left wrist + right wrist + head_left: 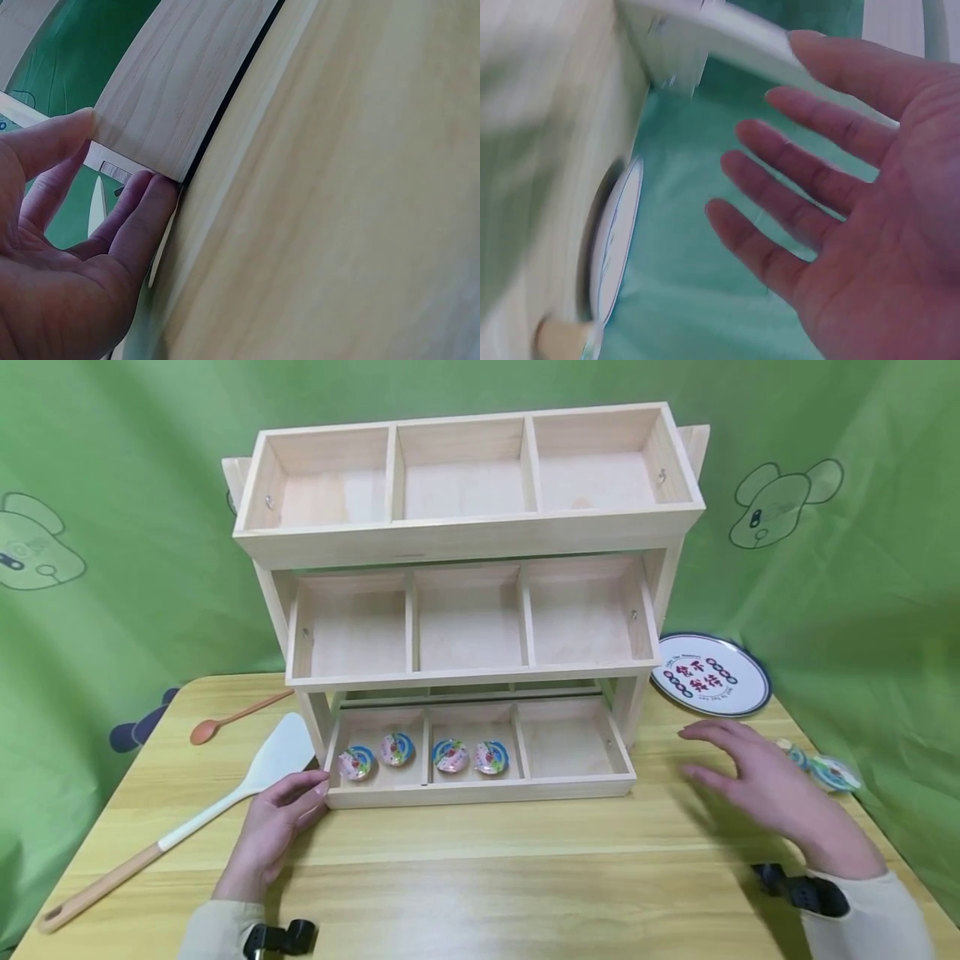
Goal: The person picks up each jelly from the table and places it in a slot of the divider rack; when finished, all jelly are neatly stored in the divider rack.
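Observation:
A pale wooden three-tier rack (pixel 468 545) stands on the table. My left hand (pixel 281 820) holds the front left corner of its bottom tray (pixel 480 795); in the left wrist view the thumb (pixel 56 139) lies at the panel's upper corner and other fingertips at its lower edge. Two small cups with printed lids (pixel 377 756) sit in the tray's left compartment, two more (pixel 471 757) in the middle one. My right hand (pixel 765 781) hovers right of the rack, fingers spread and holding nothing. Behind it, more such cups (pixel 834 774) lie partly hidden by the wrist.
A round plate (pixel 712 675) with red lettering lies at the back right. On the left are a white spatula (pixel 217 810) with a wooden handle and an orange-brown spoon (pixel 225 720). A green curtain (pixel 840 602) hangs around the table (pixel 525 877).

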